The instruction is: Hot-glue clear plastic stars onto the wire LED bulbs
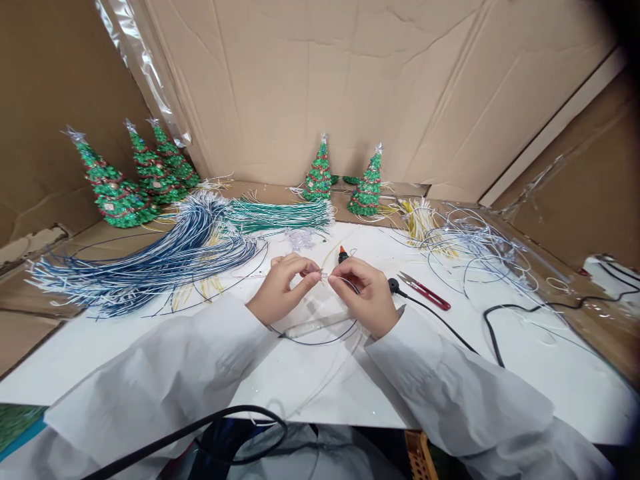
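- Clear small plastic bulb (324, 275) sits pinched between your left hand (280, 291) and right hand (364, 293), both grips narrow, steadying it.
- Thin dark wire (320, 341) loops slack on the white tabletop (150, 347).

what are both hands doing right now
left hand: closed, fingertips pinching a small clear piece.
right hand: closed, pinching a thin wire at that same piece.

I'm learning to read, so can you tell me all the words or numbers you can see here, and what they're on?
There are none to read. The cardboard walls, the white table, the red snips and the little green trees show no words or numbers. The hands hold only a tiny clear piece and thin wire, with no label.
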Demonstrator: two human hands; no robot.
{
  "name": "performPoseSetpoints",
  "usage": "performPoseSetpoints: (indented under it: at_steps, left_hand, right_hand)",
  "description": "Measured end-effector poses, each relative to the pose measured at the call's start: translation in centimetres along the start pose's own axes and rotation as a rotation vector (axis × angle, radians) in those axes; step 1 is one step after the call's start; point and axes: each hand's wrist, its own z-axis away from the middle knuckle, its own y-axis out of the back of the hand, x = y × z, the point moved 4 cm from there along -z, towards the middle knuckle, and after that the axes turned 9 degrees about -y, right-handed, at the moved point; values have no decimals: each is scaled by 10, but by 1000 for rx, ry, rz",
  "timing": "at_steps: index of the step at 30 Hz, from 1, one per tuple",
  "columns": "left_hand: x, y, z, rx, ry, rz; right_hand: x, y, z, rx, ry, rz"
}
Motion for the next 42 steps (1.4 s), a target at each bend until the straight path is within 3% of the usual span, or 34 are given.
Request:
performPoseSetpoints:
  at_steps: [33, 42]
  left_hand:
    - [1, -2, 2, 29, -46, -8]
    - [1, 11, -4, -16, -80, -64]
  right_hand:
    - [3, -1, 1, -39, -56, -25]
    - [0, 0, -2, -26, -121, -90]
